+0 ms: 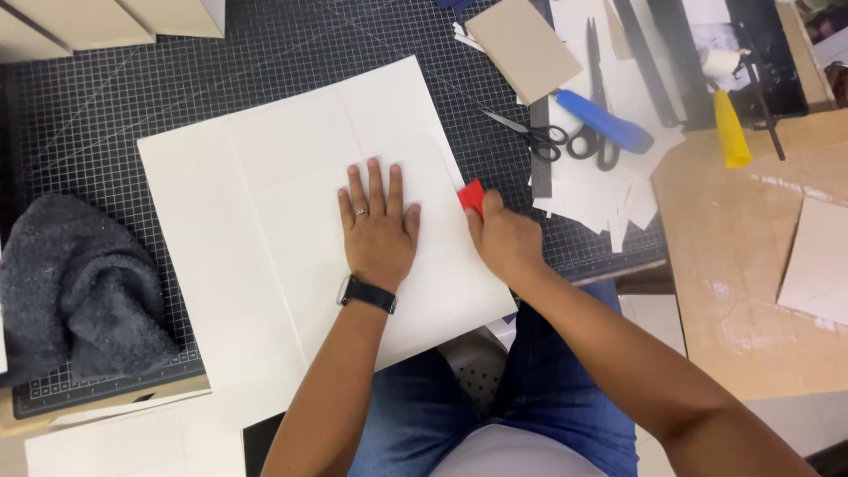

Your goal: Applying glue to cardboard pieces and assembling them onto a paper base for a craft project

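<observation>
A big cream paper sheet (265, 221) lies on the dark cutting mat (106, 97) on the desk (742, 265). The left hand (378, 225) lies flat and open on the sheet, fingers spread, pressing it down. The right hand (503, 240) is closed around a small red scraper (473, 196), which touches the sheet's right edge, just beside the left hand.

If the left hand lets up, the sheet could slide on the mat and the fold lines could go crooked. If the red scraper is pushed too hard or tipped on its corner, it might scratch or wrinkle the paper. The near corner of the sheet hangs past the mat over the lap, so it could bend there.

Black scissors (565, 141) and a blue-handled tool (605, 121) lie well apart to the right. A grey woolly cloth (79, 283) sits on the left.
</observation>
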